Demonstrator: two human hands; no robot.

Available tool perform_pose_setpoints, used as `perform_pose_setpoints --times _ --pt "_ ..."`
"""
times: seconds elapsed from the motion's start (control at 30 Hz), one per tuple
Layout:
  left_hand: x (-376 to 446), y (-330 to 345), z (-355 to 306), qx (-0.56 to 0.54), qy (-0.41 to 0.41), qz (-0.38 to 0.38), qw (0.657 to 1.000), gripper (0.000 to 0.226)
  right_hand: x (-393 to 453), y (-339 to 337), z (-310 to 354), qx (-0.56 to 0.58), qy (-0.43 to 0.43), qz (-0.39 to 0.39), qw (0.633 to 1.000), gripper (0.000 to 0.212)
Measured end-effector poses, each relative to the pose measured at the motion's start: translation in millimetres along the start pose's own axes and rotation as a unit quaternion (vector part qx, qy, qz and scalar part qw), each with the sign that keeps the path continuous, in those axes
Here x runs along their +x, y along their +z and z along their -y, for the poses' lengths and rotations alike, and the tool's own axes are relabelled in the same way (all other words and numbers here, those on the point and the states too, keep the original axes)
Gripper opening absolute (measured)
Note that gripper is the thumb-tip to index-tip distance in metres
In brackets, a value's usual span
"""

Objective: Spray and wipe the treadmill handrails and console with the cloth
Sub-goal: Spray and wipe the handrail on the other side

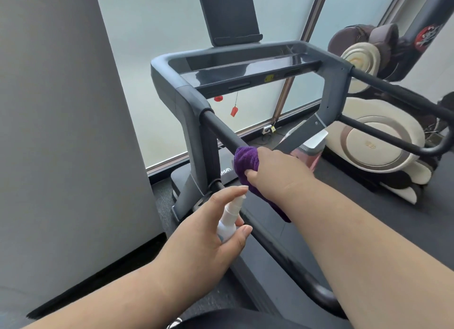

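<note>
I see my right hand (277, 171) gripping a purple cloth (245, 165) around the black handrail (221, 129), my left hand (208, 235) clutching the spray bottle (229, 218), beside a frosted window (152, 58) and grey wall (61, 132).

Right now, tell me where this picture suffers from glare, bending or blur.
Head view: the frosted window backlights the scene, leaving pale reflections on the console; the wide lens bows the wall edge and handrail; the left hand with spray bottle and the purple cloth look slightly soft.
</note>
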State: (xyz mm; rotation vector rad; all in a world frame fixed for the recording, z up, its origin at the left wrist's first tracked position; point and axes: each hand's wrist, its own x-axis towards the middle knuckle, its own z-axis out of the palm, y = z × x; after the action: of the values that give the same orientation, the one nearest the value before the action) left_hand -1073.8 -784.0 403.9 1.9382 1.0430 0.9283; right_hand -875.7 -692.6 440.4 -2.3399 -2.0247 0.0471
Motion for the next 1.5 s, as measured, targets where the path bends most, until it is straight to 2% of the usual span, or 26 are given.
perform_pose_setpoints --times 0.17,0.43,0.6,0.77,0.93,1.07,1.23,1.33,1.43,1.5 --pt "-28.6 32.6 -25.1 0.0 0.003 0.013 1.0 0.052 -52.3 3.2 -35.1 -0.025 -0.004 -0.013 1.0 0.032" --pt "-55.1 68.0 -55.7 0.018 0.02 0.034 0.999 0.052 -131.3 2.7 -85.0 0.015 0.01 -0.033 0.999 0.046" --pt "-65.3 83.5 -69.7 0.022 0.027 0.043 0.998 0.051 -165.4 15.9 -101.8 0.082 0.019 -0.112 0.99 0.045" --pt "-79.7 95.0 -73.4 0.048 0.021 0.053 0.997 0.051 -190.0 40.3 -114.8 0.155 0.025 -0.201 0.967 0.055" --pt "-94.2 104.0 -79.3 0.065 0.019 0.06 0.996 0.051 -210.1 76.8 -127.1 0.31 0.059 -0.257 0.913 0.058" --pt "-101.6 106.7 -84.5 0.084 0.011 0.064 0.994 0.052 -230.6 119.9 -138.6 0.423 0.07 -0.245 0.869 0.066" --pt "-107.2 107.6 -92.2 0.106 0.017 0.055 0.993 0.052 -246.1 150.8 -150.5 0.47 0.079 -0.167 0.863 0.066" --pt "-108.9 107.0 -95.2 0.11 0.019 0.041 0.993 0.053 -245.6 139.8 -150.8 0.476 0.064 -0.173 0.86 0.057" --pt "-109.4 106.9 -97.6 0.11 0.023 0.031 0.993 0.05 -233.6 101.9 -140.6 0.466 0.013 -0.243 0.851 0.052" --pt "-109.7 107.1 -98.6 0.108 0.024 0.029 0.993 0.05 -215.4 69.1 -131.8 0.431 -0.017 -0.275 0.859 0.053"
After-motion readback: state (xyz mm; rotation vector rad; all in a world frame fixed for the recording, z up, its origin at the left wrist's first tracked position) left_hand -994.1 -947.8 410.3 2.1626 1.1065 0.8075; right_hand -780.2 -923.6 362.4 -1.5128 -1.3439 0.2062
